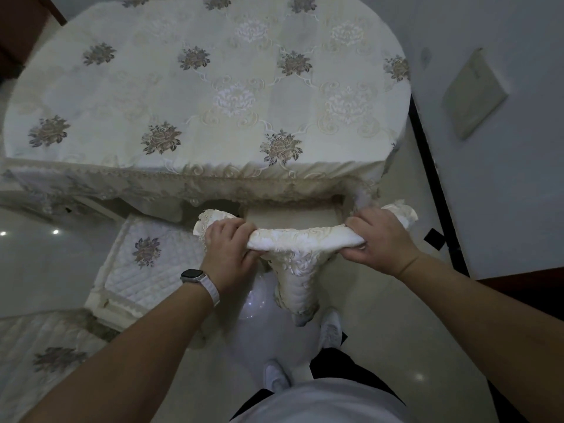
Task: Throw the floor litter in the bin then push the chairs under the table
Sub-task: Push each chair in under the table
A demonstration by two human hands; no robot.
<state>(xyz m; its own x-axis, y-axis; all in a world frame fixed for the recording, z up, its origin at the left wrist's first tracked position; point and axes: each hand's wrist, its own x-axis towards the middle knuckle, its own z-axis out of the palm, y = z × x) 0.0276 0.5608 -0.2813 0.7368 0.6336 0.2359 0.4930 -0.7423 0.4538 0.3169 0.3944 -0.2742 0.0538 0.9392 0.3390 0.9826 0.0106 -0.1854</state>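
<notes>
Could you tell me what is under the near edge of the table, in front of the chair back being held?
The cream chair seat slides in beneath the tablecloth fringe, with the left hand and right hand gripping the covered chair back. The table legs and floor beneath are hidden by the cloth.

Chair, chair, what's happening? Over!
Both hands, left and right, gripping chair back. Seat mostly under table. Second chair still out. Nothing blocking.
</notes>
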